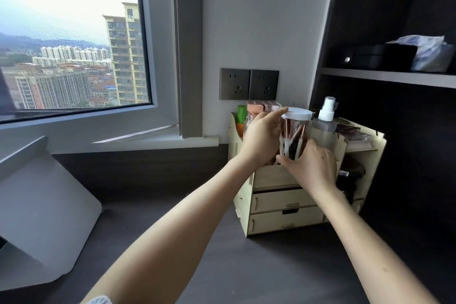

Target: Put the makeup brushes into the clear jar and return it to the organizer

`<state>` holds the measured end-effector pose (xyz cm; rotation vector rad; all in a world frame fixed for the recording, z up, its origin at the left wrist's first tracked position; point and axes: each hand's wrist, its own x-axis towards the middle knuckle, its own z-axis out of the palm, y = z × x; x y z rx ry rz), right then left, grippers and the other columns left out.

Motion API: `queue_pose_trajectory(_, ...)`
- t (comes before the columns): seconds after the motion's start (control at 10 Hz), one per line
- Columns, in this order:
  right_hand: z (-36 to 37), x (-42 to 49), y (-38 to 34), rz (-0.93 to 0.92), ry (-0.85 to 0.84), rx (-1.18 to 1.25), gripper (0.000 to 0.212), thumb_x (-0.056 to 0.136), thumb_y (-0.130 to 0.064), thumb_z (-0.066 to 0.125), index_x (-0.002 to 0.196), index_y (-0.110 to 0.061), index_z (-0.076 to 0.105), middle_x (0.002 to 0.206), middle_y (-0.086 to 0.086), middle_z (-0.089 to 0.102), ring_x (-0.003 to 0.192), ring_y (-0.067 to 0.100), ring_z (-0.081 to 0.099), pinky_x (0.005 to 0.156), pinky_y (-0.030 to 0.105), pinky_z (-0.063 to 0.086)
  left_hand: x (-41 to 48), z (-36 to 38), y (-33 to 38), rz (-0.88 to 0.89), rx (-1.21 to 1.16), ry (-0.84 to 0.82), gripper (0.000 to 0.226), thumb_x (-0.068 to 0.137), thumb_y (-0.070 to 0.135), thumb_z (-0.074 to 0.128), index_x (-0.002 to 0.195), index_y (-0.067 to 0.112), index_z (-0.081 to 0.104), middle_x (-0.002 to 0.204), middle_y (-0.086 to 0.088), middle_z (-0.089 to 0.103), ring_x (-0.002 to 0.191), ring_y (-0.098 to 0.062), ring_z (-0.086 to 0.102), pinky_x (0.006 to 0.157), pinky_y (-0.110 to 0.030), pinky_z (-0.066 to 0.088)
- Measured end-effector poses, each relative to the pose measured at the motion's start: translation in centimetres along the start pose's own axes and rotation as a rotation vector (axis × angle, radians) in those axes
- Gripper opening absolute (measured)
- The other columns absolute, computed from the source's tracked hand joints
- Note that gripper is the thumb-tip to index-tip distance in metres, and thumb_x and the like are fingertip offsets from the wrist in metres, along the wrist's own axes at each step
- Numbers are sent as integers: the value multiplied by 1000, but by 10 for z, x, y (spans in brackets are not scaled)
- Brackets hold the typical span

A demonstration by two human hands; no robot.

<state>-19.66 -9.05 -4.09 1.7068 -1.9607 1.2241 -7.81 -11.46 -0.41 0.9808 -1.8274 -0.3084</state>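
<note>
A clear jar [293, 131] with a white lid holds several rose-gold makeup brushes [296, 134]. I hold it over the top front compartment of the pale wooden organizer [278, 219]. My left hand [261, 138] wraps its left side, thumb up by the lid. My right hand [311, 165] grips its lower right side. The jar's base is hidden behind my fingers, so I cannot tell whether it rests in the compartment.
A spray bottle [324, 123], a green bottle [241, 116] and pink boxes [264, 107] stand in the organizer's top. Two wall sockets [249, 84] are above. A dark shelf unit [385, 74] rises at right. A white stand [42, 210] sits left on the dark desk [246, 266].
</note>
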Motion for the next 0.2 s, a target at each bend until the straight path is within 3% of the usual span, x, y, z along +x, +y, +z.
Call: queue_pose_trajectory(0.2, -7, -7, -11, 42, 7, 78, 52, 72, -35, 75, 95, 6, 53, 94, 28, 67, 98, 43, 57, 74, 43, 48, -5, -12, 1, 8, 44, -36, 64, 83, -10, 40, 141, 18, 43, 123, -15, 57, 105, -29, 56, 87, -31, 45)
